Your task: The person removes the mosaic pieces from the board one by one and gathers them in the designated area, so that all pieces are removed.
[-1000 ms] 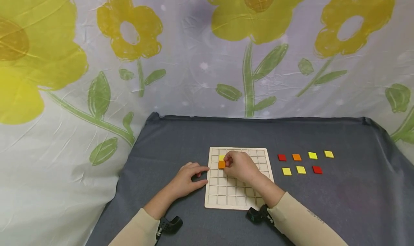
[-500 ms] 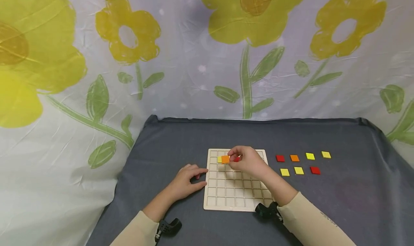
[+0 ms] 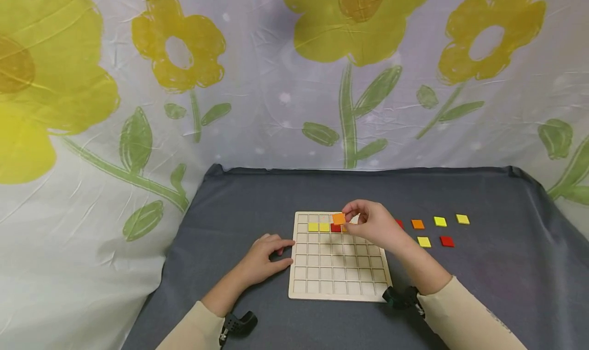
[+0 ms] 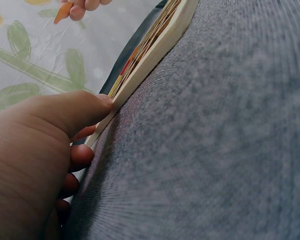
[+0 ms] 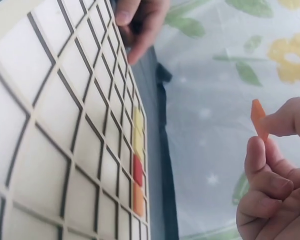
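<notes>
My right hand (image 3: pixel 375 225) pinches an orange square tile (image 3: pixel 338 218) between thumb and fingertips, raised over the upper part of a wooden grid board (image 3: pixel 322 273). In the right wrist view that orange tile (image 5: pixel 258 117) is seen nearly edge-on, apart from the board. One row of the grid bears two yellow tiles (image 3: pixel 318 227), a red tile (image 5: pixel 137 170) and another orange tile (image 5: pixel 138 199), side by side. At the board's left edge rests my left hand (image 3: pixel 262 258), thumb and index finger extended against the rim; the left wrist view shows its thumb (image 4: pixel 97 102) touching the wood.
Right of the board, loose tiles lie on the dark cloth (image 3: pixel 497 278): an orange one (image 3: pixel 417 224), several yellow ones (image 3: pixel 439 221) and red ones (image 3: pixel 447 241). My right forearm covers part of that area. A flowered curtain (image 3: pixel 257 110) hangs behind the table.
My right hand has moved rightward along the row and slightly up, carrying the orange tile. The row's tiles, earlier partly covered, now show more. My left hand stays at the board's edge.
</notes>
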{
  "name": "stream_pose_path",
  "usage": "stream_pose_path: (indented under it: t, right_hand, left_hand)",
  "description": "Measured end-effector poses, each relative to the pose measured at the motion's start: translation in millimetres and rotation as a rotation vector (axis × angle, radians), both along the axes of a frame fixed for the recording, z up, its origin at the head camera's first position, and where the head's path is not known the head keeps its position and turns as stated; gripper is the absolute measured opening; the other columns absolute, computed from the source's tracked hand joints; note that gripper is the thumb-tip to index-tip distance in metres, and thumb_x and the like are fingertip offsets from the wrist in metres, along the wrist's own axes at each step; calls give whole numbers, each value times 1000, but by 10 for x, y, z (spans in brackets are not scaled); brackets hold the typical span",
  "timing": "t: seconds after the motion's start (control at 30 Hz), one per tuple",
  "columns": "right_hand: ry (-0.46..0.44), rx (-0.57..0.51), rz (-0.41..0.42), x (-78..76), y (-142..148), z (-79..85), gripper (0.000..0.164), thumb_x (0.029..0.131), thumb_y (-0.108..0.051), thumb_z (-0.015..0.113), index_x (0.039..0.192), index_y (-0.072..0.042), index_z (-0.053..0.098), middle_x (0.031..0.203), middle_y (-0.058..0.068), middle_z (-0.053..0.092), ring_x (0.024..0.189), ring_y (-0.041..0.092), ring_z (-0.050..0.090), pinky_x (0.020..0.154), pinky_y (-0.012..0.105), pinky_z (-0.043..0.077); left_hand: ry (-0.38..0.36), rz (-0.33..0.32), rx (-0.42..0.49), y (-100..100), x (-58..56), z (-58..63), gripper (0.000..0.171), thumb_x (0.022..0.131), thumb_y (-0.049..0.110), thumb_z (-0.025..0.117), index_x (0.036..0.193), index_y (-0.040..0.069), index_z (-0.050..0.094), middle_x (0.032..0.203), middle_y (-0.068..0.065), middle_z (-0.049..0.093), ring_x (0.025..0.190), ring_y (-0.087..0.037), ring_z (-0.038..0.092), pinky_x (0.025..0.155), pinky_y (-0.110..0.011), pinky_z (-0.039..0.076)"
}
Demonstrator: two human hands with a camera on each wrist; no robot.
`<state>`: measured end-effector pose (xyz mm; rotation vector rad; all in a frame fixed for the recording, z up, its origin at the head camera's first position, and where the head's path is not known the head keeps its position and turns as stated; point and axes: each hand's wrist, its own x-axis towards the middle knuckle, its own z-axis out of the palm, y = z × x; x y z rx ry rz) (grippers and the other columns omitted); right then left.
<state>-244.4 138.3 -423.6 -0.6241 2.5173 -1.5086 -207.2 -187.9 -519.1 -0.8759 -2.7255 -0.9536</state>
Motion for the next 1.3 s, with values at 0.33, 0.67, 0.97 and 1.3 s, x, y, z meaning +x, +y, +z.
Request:
stream_pose_path:
  t: [0.33, 0.67, 0.97, 1.3]
  right_hand:
    - [-20, -12, -60, -5, 319, 115, 25, 90, -6, 76, 113, -1, 67, 98, 11, 65, 61, 17, 41, 56, 28, 37]
    - [-34, 27, -124, 34, 652, 196, 26, 94, -10, 74, 117, -1, 65, 102, 13, 63, 60, 18, 45, 55, 30, 43]
    - [-54, 62, -172, 82, 1044, 193, 31, 96, -14, 72, 123, -1, 61, 108, 15, 61, 70, 26, 54, 62, 32, 47]
    - [-37, 148, -238, 188, 1470, 187, 36, 100, -20, 70, 128, 0, 58, 113, 15, 60, 85, 21, 58, 63, 31, 49]
  left_hand:
    - [2, 9, 1, 3, -3, -9, 36, 92, 28, 79, 125, 15, 73, 83, 8, 50, 78, -10, 39, 75, -30, 32]
    - [-7, 20, -10, -6, -6, -15, 36, 92, 28, 79, 125, 16, 73, 84, 10, 49, 79, -10, 40, 75, -30, 32]
    - [-5, 15, -6, 6, 8, 7, 36, 92, 26, 80, 125, 14, 73, 83, 8, 50, 79, -11, 41, 76, -30, 32]
    - [-2, 21, -9, 13, 1, 1, 36, 91, 26, 80, 125, 15, 73, 83, 9, 49, 79, -11, 41, 76, -30, 32]
